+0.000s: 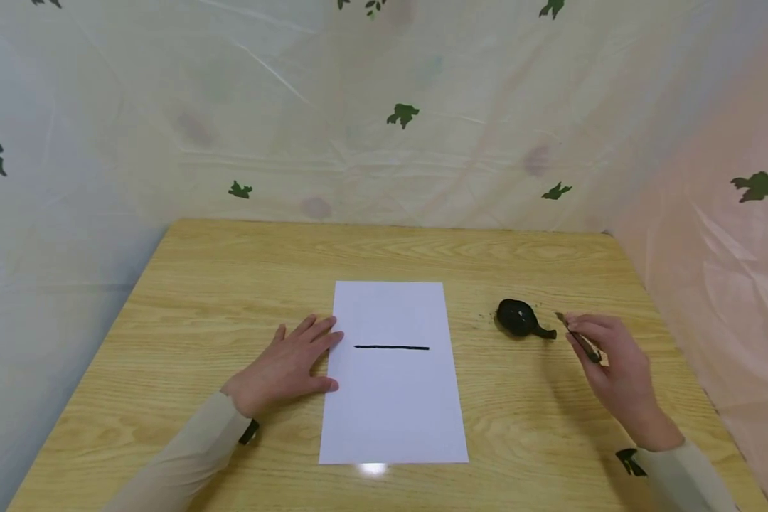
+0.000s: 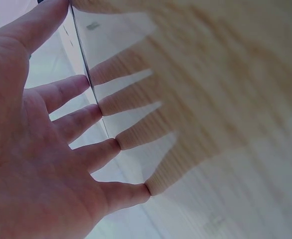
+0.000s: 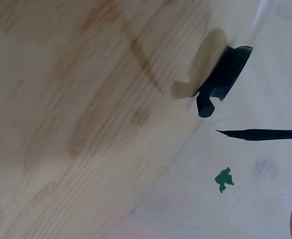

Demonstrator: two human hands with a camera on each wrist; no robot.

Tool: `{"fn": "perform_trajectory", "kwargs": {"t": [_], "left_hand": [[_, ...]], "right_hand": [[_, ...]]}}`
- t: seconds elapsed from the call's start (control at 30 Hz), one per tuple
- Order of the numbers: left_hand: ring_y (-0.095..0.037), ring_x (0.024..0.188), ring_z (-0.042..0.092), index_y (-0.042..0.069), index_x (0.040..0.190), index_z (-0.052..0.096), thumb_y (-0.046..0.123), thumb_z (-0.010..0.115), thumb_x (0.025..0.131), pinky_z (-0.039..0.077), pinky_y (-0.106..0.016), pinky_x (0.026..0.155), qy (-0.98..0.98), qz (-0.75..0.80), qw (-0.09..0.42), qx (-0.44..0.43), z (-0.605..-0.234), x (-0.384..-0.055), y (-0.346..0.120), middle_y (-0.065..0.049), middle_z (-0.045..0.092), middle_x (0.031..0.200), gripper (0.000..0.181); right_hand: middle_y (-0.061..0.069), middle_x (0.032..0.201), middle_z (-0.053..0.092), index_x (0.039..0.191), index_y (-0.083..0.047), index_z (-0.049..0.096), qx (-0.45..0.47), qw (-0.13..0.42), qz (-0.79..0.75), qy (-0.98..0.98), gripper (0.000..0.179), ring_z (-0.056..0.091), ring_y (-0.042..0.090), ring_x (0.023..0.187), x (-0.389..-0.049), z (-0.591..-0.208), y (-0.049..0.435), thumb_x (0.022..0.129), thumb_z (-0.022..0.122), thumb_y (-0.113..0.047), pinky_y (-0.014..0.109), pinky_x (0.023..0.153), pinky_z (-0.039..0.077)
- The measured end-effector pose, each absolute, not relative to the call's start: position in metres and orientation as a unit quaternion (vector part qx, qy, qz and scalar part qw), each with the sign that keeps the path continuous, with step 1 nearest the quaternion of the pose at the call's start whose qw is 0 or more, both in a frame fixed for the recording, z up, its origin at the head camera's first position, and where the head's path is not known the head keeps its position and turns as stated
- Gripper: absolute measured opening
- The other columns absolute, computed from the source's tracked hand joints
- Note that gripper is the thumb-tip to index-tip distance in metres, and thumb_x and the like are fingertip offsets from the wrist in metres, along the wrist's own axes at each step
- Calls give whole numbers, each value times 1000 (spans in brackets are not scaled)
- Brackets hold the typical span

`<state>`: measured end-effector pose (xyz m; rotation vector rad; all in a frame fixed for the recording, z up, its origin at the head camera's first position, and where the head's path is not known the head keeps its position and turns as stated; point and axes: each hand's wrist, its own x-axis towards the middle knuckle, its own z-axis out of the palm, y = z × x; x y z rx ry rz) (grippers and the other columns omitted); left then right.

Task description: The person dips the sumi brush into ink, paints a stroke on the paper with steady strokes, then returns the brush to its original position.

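A white sheet of paper [image 1: 393,419] lies on the wooden table, with one black horizontal stroke [image 1: 392,348] across its middle. My left hand [image 1: 284,373] rests spread at the sheet's left edge, thumb and fingertips on the paper. In the left wrist view its fingers [image 2: 121,194] touch the surface at their tips. To the right of the paper, my right hand [image 1: 617,373] pinches a thin dark brush [image 3: 260,134], its pointed black tip free. The tip is just right of a small black ink dish [image 1: 517,318], near the dish's short handle [image 1: 546,333].
Small dark specks [image 1: 486,316] dot the wood around the dish. A pale cloth curtain [image 1: 320,107] with green leaf shapes hangs behind the table [image 1: 230,263] and along both sides.
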<state>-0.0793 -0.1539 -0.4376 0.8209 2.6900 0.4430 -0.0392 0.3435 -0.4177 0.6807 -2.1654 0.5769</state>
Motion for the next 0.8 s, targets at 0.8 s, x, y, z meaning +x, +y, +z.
{"fn": "perform_trajectory", "kwargs": {"t": [0.8], "left_hand": [[-40,157,18,12,158,44,50,73,94,18,-77,113,935,147,146,288,-438,-79,-154,-9,29,169,81]], "right_hand": [[17,132,64,121,-10,68,347,210,90,-910,56,69,34,106,-26,-430,355,115,17,-33,46,72,58]]}}
